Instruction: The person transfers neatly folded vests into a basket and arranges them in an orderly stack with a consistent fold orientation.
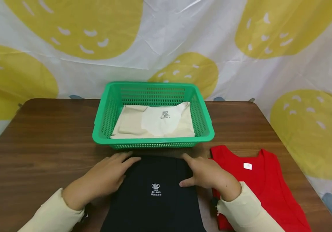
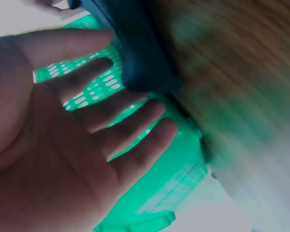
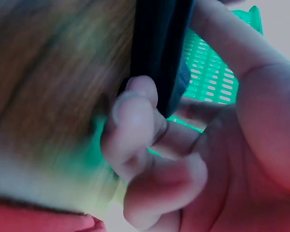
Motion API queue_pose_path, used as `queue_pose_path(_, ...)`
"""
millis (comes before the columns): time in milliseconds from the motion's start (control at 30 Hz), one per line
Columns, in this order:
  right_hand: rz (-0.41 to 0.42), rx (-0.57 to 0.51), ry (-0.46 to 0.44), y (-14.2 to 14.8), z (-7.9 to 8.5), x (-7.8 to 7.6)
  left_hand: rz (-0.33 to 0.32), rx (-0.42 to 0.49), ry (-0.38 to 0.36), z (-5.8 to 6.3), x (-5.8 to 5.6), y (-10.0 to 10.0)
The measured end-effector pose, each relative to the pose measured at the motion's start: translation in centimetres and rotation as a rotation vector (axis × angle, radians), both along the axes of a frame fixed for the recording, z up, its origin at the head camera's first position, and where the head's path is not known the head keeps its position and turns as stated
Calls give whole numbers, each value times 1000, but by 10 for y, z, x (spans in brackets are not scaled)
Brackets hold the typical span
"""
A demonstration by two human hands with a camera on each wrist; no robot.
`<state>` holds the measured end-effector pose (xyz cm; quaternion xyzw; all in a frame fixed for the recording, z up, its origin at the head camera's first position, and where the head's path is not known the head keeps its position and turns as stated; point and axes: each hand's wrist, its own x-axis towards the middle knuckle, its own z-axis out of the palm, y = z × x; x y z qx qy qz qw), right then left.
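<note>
Black shirt (image 1: 166, 193). Left grip (image 1: 105, 177): wide, at one edge. Right grip (image 1: 206, 172): holding opposite edge. Step, apparently: folding. Next move likely needs both edges held.

Wooden table (image 1: 47, 138), green basket (image 1: 154, 140), black garment (image 1: 154, 207), red garment (image 1: 270, 183)

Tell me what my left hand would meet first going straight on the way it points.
Past the black cloth it's at, your left hand would probably meet the near side of the basket; relative height is hard to judge.
</note>
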<state>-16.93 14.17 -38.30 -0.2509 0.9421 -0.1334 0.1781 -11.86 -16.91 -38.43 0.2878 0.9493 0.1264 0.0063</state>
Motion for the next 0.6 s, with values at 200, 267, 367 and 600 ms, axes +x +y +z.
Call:
queue_pose_path(200, 5, -21, -38, -1, 2, 2, -10, -12, -90, -1, -3, -8)
queue_pose_path(267, 16, -15, -42, 0, 1, 3, -7, -5, -140, -2, -4, -8)
queue_pose_path(367, 43, -19, -47, 0, 0, 4, 0, 4, -195, -4, -5, -8)
queue_pose_path(600, 79, -32, -37, -1, -2, 4, -12, 41, -229, -3, -5, -8)
